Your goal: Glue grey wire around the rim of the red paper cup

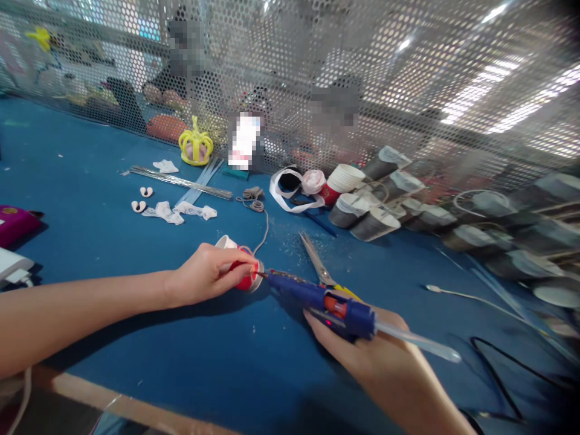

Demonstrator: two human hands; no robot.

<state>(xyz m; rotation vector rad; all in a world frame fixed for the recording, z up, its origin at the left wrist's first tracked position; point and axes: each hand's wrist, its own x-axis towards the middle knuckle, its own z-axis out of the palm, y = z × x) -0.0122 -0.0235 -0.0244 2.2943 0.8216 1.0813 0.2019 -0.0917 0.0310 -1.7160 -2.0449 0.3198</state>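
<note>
The glue gun point(303, 293) is dark blue and orange, the cup point(245, 283) red and white, the table point(181, 350) blue. From mid-view, a yellow ornament point(196, 148) shows at ten o'clock, a magenta pouch point(17, 226) at nine, dotted grey mesh point(285, 72) at twelve.

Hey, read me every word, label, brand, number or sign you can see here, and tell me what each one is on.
None can be read.
Red cup near the blue glue gun: yellowish marking, too small to read.
Purple item: yellowish emblem, too small to read.
Bright screen: pixelated, unreadable.
Blue glue gun: no lettering I can make out.
</note>
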